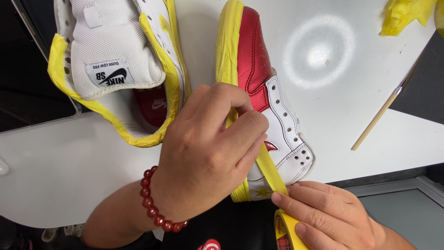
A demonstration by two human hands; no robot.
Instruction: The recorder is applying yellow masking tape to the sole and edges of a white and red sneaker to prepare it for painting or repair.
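Observation:
A red and white sneaker [259,69] lies on its side on the white table [69,157], its sole wrapped in yellow masking tape. My left hand [208,153], with a red bead bracelet at the wrist, presses a strip of yellow tape [267,166] against the sneaker's heel side. My right hand [323,213] pinches the lower end of that strip and holds the yellow tape roll [289,231] near the table's front edge.
A second white sneaker [115,60] with taped edges and a red insole lies at the upper left. A thin wooden-handled brush [384,111] rests at the right. Crumpled yellow tape [407,16] sits at the top right corner.

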